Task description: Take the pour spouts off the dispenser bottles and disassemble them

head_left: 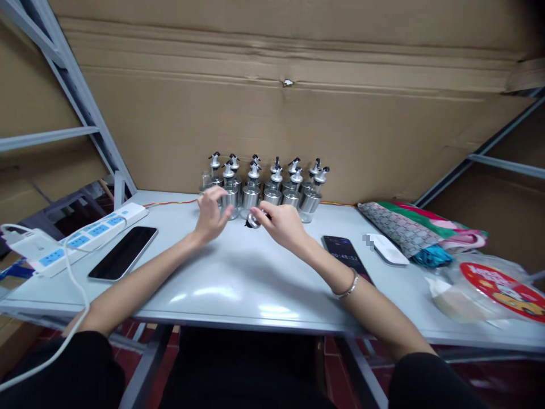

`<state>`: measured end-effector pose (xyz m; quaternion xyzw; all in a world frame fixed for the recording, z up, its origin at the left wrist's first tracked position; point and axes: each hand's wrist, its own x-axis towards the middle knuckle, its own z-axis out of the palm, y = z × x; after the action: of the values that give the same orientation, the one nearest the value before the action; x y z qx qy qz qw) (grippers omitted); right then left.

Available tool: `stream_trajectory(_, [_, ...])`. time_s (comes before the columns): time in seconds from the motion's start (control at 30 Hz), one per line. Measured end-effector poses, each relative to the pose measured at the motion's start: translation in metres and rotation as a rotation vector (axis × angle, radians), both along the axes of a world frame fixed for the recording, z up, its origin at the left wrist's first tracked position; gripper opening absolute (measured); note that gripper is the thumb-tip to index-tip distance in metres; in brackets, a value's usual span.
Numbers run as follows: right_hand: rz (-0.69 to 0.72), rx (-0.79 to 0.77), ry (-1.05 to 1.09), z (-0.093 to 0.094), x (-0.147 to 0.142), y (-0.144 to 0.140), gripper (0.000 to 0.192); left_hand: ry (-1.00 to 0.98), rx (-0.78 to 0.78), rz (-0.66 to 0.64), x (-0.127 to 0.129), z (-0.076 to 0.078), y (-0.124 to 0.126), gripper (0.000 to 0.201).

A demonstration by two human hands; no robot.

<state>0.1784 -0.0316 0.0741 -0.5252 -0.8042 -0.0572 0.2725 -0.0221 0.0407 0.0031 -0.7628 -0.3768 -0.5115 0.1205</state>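
Two rows of glass oil bottles with steel sleeves stand against the cardboard; most have silver pour spouts with black tips. At the left end, one bottle shows a bare glass neck, its lower part hidden behind my left hand. My left hand is raised in front of the leftmost bottles, thumb and fingers apart, with nothing seen between them. In my right hand, thumb and fingers pinch a loose pour spout, its dark end pointing left and down.
A power strip with a white cable and a dark phone lie left. Right of my right hand are a phone showing a timer, a white device, a patterned pouch and a plastic-wrapped tub.
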Motion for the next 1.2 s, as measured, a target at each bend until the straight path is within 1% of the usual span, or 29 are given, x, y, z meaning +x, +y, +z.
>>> stream_trajectory(0.03, [-0.014,-0.037,-0.039,-0.005,-0.002,-0.002,0.04,0.13,-0.017,-0.079,0.002,-0.004,-0.016,0.031])
stream_trajectory(0.1, [-0.022,-0.109,-0.102,-0.015,-0.005,-0.006,0.038,0.309,-0.058,-0.201,0.005,-0.011,-0.043,0.032])
stream_trajectory(0.13, [-0.021,-0.14,-0.123,-0.02,-0.006,-0.009,0.037,0.352,-0.085,-0.234,0.006,-0.014,-0.052,0.033])
stream_trajectory(0.2, [-0.022,-0.185,-0.141,-0.028,-0.006,-0.013,0.037,0.384,-0.141,-0.253,0.009,-0.017,-0.061,0.032])
stream_trajectory(0.3, [-0.05,-0.232,-0.133,-0.034,-0.005,-0.017,0.037,0.402,-0.223,-0.248,0.015,-0.018,-0.06,0.033])
stream_trajectory(0.43, [-0.06,-0.305,-0.102,-0.038,0.0,-0.016,0.032,0.493,-0.381,-0.255,0.023,-0.019,-0.057,0.033])
stream_trajectory(0.6, [-0.063,-0.314,0.036,-0.052,0.021,0.005,0.031,0.496,-0.552,-0.164,0.019,-0.018,-0.048,0.027])
stream_trajectory(0.67, [-0.034,-0.308,0.05,-0.061,0.031,0.016,0.025,0.49,-0.599,-0.126,0.013,-0.016,-0.041,0.028])
stream_trajectory(0.73, [0.046,-0.282,0.043,-0.07,0.039,0.025,0.02,0.463,-0.629,-0.103,0.008,-0.015,-0.036,0.03])
stream_trajectory(0.83, [0.176,-0.267,0.043,-0.082,0.044,0.033,0.03,0.405,-0.66,-0.088,0.005,-0.015,-0.035,0.034])
stream_trajectory(0.9, [0.231,-0.261,0.077,-0.086,0.044,0.035,0.037,0.386,-0.664,-0.088,0.006,-0.015,-0.037,0.036])
stream_trajectory(1.0, [0.236,-0.246,0.123,-0.087,0.042,0.035,0.038,0.364,-0.656,-0.088,0.008,-0.015,-0.039,0.035])
stream_trajectory(1.2, [0.167,-0.208,0.092,-0.08,0.038,0.03,0.036,0.336,-0.647,-0.09,0.009,-0.018,-0.039,0.034])
